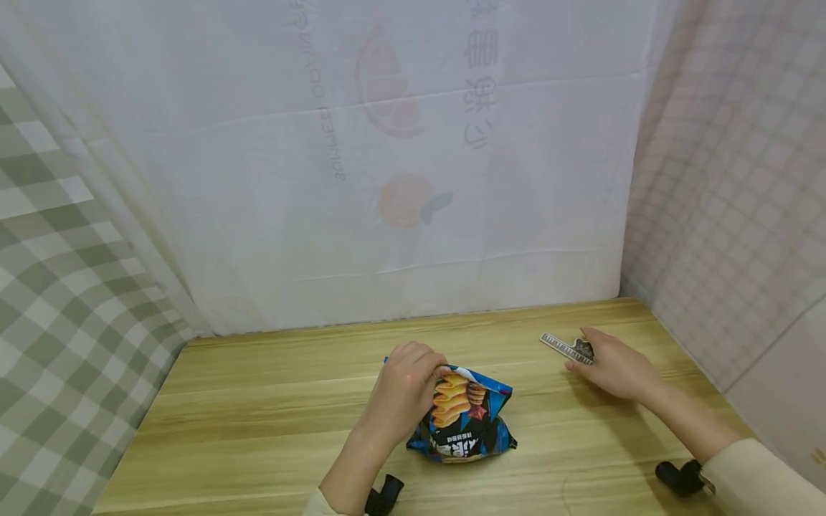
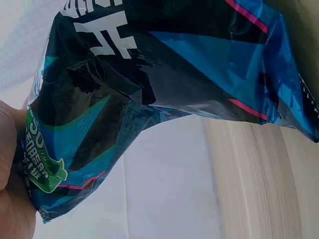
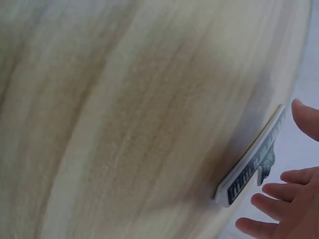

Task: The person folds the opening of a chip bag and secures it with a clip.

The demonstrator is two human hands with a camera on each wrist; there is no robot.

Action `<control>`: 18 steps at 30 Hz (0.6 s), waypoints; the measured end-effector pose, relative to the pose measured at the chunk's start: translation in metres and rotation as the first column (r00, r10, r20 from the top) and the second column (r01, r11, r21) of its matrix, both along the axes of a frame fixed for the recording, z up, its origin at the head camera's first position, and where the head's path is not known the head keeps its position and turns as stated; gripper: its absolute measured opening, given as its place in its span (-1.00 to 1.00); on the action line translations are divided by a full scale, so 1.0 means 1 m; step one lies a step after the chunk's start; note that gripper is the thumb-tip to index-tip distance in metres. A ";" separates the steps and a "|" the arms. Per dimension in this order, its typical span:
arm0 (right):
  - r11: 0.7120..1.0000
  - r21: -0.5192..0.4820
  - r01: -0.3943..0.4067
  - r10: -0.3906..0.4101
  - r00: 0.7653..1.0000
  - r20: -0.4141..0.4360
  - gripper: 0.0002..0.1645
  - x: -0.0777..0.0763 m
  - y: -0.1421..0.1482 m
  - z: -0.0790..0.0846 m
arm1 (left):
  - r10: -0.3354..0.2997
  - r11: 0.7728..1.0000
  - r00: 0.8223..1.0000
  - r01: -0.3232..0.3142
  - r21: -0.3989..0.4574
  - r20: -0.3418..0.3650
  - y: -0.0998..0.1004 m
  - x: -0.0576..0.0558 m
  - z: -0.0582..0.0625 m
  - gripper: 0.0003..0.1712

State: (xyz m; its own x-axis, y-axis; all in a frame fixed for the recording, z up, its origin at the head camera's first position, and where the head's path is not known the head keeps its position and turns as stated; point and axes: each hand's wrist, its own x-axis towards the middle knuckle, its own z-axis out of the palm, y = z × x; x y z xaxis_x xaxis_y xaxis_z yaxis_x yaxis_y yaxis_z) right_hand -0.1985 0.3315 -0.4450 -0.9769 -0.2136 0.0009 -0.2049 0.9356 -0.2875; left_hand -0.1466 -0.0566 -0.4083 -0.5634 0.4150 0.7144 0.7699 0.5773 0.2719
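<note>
My left hand pinches the top edge of a blue and black chip bag, which stands tilted on the wooden table. Its crinkled side fills much of the left wrist view, with part of that hand at the left edge. Towards the back right, my right hand reaches around one end of a flat ruler-like strip with dark and white bars and a dark ornamental piece on one side. In the right wrist view, the fingers are spread near the strip; whether they touch it is unclear.
The wooden table runs back to a white printed cloth. A green checked cloth hangs at the left, a pale checked one at the right. Black wrist-worn devices show near the sleeves.
</note>
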 end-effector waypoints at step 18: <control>0.999 0.039 -0.002 0.005 0.998 -0.061 -0.37 -0.005 0.009 -0.011 | -0.003 1.000 1.000 0.003 0.002 0.001 0.003 0.000 -0.001 -0.92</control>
State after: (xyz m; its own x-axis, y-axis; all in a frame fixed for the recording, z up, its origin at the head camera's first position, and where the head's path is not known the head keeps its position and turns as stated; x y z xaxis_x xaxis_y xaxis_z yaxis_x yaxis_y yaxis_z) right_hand -0.2037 0.3409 -0.4557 -0.9745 -0.2180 0.0523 -0.2242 0.9450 -0.2382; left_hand -0.1470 -0.0540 -0.4095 -0.5630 0.4157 0.7144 0.7714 0.5745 0.2737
